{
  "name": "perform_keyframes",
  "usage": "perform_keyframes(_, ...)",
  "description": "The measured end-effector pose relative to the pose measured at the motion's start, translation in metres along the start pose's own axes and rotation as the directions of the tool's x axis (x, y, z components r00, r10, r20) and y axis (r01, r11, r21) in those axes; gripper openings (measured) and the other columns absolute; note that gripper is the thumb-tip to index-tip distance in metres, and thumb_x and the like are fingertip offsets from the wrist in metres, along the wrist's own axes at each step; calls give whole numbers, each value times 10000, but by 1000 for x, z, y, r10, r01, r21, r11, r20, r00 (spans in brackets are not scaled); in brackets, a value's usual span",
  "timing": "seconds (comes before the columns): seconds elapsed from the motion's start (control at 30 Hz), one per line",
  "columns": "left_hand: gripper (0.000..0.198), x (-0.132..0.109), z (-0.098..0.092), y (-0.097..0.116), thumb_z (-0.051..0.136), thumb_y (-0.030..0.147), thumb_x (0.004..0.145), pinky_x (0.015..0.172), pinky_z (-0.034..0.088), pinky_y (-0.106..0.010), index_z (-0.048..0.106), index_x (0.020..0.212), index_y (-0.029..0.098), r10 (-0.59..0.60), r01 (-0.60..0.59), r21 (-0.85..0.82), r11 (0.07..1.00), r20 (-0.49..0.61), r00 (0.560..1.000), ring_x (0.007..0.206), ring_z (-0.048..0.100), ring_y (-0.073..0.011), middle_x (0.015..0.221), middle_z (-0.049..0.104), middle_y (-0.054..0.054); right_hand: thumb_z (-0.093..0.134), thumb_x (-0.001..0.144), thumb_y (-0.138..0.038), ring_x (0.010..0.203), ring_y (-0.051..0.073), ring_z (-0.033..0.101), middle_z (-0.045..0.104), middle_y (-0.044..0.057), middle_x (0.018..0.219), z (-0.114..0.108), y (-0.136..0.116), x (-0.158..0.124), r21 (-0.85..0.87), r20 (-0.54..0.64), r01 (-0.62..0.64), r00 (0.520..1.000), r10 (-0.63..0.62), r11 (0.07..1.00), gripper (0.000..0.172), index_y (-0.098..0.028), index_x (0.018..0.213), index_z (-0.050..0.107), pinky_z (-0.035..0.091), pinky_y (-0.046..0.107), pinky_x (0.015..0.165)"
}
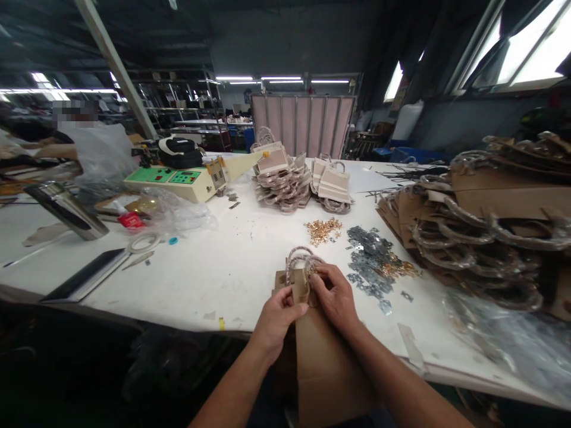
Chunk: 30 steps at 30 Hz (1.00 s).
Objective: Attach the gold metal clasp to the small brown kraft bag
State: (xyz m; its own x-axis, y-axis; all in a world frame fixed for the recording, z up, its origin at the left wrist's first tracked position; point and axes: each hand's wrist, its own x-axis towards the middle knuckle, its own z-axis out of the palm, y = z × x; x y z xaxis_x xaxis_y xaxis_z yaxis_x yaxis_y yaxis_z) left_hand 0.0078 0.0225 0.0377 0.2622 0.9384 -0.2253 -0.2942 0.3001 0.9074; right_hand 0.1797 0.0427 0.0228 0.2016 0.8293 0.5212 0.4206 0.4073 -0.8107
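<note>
A brown bag piece with plastic-wrapped handles hangs over the front edge of the white table, between my forearms. My left hand pinches its upper left edge between thumb and fingers. On the other side, my right hand is closed at the base of the handles, fingertips pressed on the bag's top edge. Any small part under those fingertips is too small to make out. Just beyond the hands lie a heap of small gold metal pieces and a larger heap of flat grey metal plates.
Tall stacks of brown bag pieces stand at the right. Beige bags are piled at the back middle. A cream machine with green panels sits back left. Nearer are a steel flask, a tape roll and a dark notebook.
</note>
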Motion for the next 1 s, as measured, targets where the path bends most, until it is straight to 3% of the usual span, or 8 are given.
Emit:
perform_keyframes(0.13, 522, -6, 19, -11, 842, 182, 706, 930, 525, -360, 708, 1211, 181, -90, 100, -155, 983, 70, 993, 1009, 719, -258, 1120, 772, -105, 626, 955, -362, 894, 203, 641, 696, 49, 993, 8, 4, -8, 12, -147, -77, 986, 78, 997, 183, -213, 1030, 701, 517, 348, 841)
perform_keyframes(0.23, 460, -7, 23, -18, 817, 188, 748, 964, 539, -395, 727, 1198, 155, -183, 213, -238, 948, 141, 973, 1028, 739, -292, 1108, 784, -139, 630, 945, -409, 792, 185, 632, 709, 35, 925, -2, -4, -7, 78, -117, -183, 974, 192, 980, 234, -201, 1016, 709, 513, 318, 757)
perform_keyframes(0.33, 391, -2, 16, -18, 807, 202, 768, 921, 576, -430, 741, 1143, 112, -245, 270, -284, 920, 120, 962, 964, 762, -320, 1056, 794, -173, 648, 923, -448, 626, 146, 572, 670, -7, 767, -35, -17, 3, 139, 229, -333, 927, 297, 933, 265, -192, 952, 711, 469, 270, 596)
perform_keyframes(0.43, 362, 4, 7, -14, 775, 205, 813, 913, 589, -448, 732, 1152, 86, -252, 294, -290, 911, 176, 952, 935, 772, -325, 1077, 789, -197, 670, 903, -432, 583, 132, 575, 649, -23, 728, -78, -28, 17, 33, 610, -439, 720, 330, 898, 248, -190, 928, 716, 443, 250, 546)
perform_keyframes(0.5, 353, 7, 3, -12, 748, 207, 845, 920, 592, -454, 725, 1175, 82, -241, 298, -276, 914, 221, 945, 954, 770, -328, 1103, 784, -201, 668, 906, -386, 632, 144, 619, 672, -18, 739, -97, -31, 25, -101, 684, -394, 640, 351, 914, 202, -194, 915, 728, 457, 257, 594)
perform_keyframes(0.63, 345, 13, 3, -13, 733, 201, 865, 924, 602, -430, 724, 1196, 105, -242, 289, -254, 923, 201, 949, 976, 770, -311, 1113, 790, -175, 677, 896, -297, 715, 157, 626, 710, -12, 781, -99, -25, 27, -300, 651, -131, 696, 303, 945, 116, -219, 913, 762, 432, 267, 649)
perform_keyframes(0.77, 358, 17, 1, -18, 738, 219, 868, 911, 609, -409, 717, 1210, 112, -237, 280, -248, 927, 189, 953, 985, 770, -306, 1136, 785, -174, 659, 905, -228, 827, 172, 638, 713, 23, 922, -82, -13, 24, -316, 586, 18, 790, 180, 948, 134, -212, 990, 762, 454, 281, 740)
perform_keyframes(1.0, 387, 19, -3, -22, 752, 240, 859, 940, 601, -423, 710, 1223, 113, -233, 274, -264, 925, 179, 956, 985, 770, -298, 1140, 783, -175, 615, 953, -192, 926, 202, 655, 683, 55, 994, -76, -3, 32, -276, 650, 143, 757, 75, 950, 198, -222, 1094, 752, 493, 314, 834)
